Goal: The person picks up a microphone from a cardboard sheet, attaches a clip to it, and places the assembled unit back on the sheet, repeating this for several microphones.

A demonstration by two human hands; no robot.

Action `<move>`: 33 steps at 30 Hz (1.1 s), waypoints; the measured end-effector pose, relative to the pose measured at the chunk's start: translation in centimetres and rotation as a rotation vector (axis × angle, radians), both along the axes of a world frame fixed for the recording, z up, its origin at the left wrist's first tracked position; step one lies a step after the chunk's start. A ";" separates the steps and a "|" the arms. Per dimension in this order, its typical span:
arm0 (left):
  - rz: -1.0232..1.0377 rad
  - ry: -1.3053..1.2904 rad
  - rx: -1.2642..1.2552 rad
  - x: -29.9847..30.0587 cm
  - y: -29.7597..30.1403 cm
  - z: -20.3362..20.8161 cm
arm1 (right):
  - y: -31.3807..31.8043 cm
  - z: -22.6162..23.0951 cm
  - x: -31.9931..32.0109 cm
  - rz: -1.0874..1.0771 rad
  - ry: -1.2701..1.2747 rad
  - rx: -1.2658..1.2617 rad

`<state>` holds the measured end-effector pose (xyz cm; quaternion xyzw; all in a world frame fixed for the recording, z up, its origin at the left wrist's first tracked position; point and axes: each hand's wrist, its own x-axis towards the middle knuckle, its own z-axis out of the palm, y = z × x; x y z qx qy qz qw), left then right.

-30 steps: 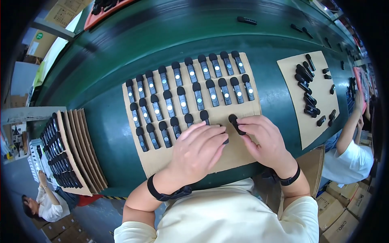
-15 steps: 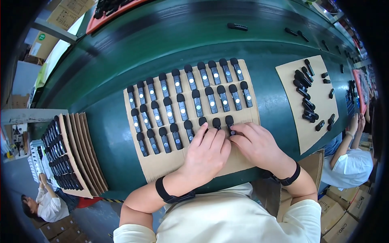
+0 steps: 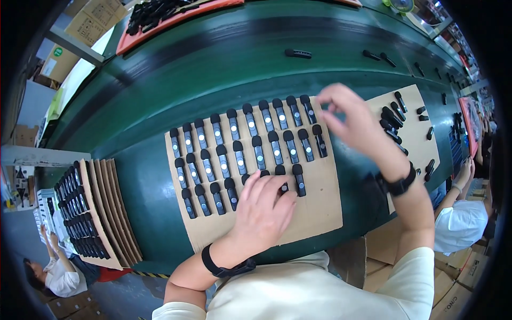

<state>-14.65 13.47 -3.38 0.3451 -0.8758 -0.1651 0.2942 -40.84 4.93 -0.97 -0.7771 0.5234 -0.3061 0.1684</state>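
Note:
Rows of small black microphones with foam tops (image 3: 278, 149) lie on a brown cardboard sheet (image 3: 317, 213) in front of me. My left hand (image 3: 261, 210) rests over the bottom row, its thumb and a finger closed about one microphone (image 3: 284, 188); its fingers cover parts of neighbouring ones. The rightmost microphone (image 3: 299, 181) of that row lies free beside it. Slightly blurred, my right hand (image 3: 346, 114) is above the sheet's upper right corner, fingers bent and thumb apart, with nothing visible in it.
To the right, a second cardboard (image 3: 421, 136) carries loose microphones. Several filled cardboard sheets (image 3: 114, 208) stand upright at the left. A microphone (image 3: 297, 54) lies on the green surface beyond; an orange tray (image 3: 176, 18) of black parts is farther back. Other people sit at both sides.
My right hand has left the bottom row's right end and moved up and right. My left hand stays at that row. The whole view has shifted slightly.

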 end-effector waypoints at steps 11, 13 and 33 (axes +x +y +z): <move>0.135 0.121 0.072 2.1 -2.4 2.4 | -15.7 -3.5 -2.5 -0.263 0.409 0.066; 0.172 0.140 0.089 2.6 -2.9 2.8 | -15.5 -2.9 -2.4 -0.157 0.391 -0.018; 0.134 0.400 0.228 4.3 -3.4 2.9 | -14.4 -3.0 -13.2 -0.561 0.597 -0.079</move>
